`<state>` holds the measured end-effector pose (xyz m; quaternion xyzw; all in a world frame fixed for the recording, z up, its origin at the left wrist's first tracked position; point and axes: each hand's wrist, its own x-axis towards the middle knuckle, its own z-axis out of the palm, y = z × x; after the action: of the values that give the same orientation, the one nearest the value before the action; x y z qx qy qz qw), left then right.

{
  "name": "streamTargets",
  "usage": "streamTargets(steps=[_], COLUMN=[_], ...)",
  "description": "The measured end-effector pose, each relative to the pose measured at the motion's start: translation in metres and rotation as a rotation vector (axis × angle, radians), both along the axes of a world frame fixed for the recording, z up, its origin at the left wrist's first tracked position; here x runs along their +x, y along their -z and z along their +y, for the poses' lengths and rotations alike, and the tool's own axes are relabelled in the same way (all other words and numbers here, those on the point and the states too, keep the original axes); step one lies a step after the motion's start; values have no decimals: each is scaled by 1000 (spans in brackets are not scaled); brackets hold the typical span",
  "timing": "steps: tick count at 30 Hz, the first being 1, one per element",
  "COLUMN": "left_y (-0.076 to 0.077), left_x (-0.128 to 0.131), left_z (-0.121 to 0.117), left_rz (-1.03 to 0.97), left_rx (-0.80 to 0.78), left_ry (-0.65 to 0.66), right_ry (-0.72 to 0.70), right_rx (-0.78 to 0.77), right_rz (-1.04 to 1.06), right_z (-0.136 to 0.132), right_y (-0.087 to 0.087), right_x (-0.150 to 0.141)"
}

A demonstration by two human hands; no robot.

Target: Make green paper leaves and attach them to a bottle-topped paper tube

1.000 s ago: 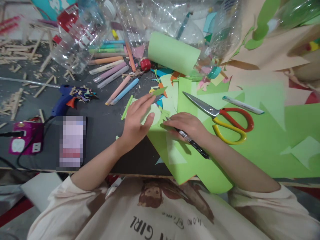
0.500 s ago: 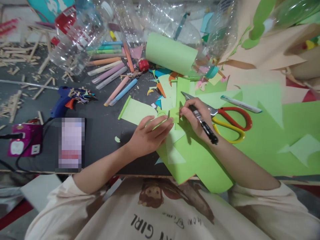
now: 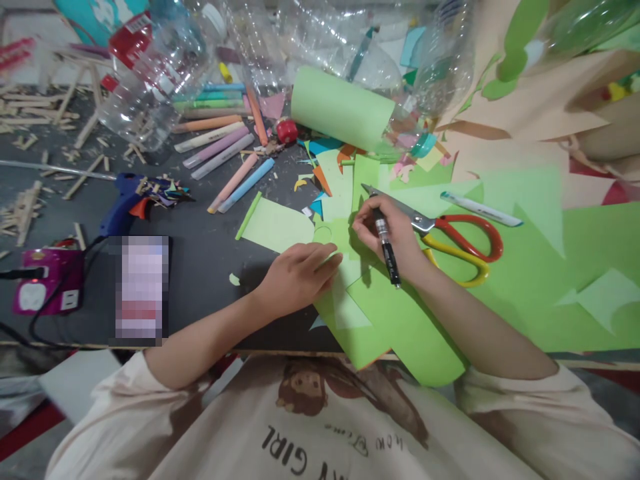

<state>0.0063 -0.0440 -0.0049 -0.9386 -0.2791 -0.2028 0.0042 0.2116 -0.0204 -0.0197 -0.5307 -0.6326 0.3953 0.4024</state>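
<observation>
My right hand (image 3: pixel 390 233) grips a black pen (image 3: pixel 388 257), its tip hidden by the fingers, beside a small green paper piece (image 3: pixel 341 232). A round curved outline shows at that piece's left part. Fingers stretched out, my left hand (image 3: pixel 303 275) lies over the lower edge of the same piece. To its upper left is a pale green paper (image 3: pixel 280 223) with a rolled green strip along one end. Just right of my right hand, large scissors (image 3: pixel 493 233) with red and yellow handles rest on green sheets (image 3: pixel 530 287).
A glue gun (image 3: pixel 123 203), a phone (image 3: pixel 143 290) and a purple box (image 3: pixel 47 280) with cables are at left. Several markers (image 3: pixel 215 150), clear plastic bottles (image 3: pixel 160 87) and a bottle wrapped in green paper (image 3: pixel 343 107) fill the back. Wood sticks (image 3: pixel 30 107) are scattered far left.
My left fingers have drawn back toward me, uncovering more of the small green piece and its curved outline. My right hand has shifted slightly, and the pen now stands steeper in view.
</observation>
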Motion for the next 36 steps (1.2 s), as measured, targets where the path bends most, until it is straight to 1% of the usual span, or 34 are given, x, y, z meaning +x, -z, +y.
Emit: streamTargets(steps=[3,6,8,12,18,23,29,36], left_y=[-2,-2,-1,0,-1,1,1,1], left_x=[-2,-5,-6,-6,-3,-2,-3,-2], left_z=[2,7,10,11,9,10,9,7], left_rz=[-25,32,77,142,184,138,136,136], left_rx=[-3,-61,-108,-156,-185,-180,-244,-206], left_ry=[-31,-102,-124,-149,-183,-145,-128,-124], right_ry=[-7,-85,-135,-161,-150,-159,-164,-158], right_rx=[68,164,176,156,147,145,135,155], right_rz=[-50,-172,-266,-371,-420,-417,-402,-420], right_z=[-1,1,2,4,3,3,4,4], right_y=[2,5,7,10,11,9,10,11], right_x=[1,3,4,5,3,2,3,2])
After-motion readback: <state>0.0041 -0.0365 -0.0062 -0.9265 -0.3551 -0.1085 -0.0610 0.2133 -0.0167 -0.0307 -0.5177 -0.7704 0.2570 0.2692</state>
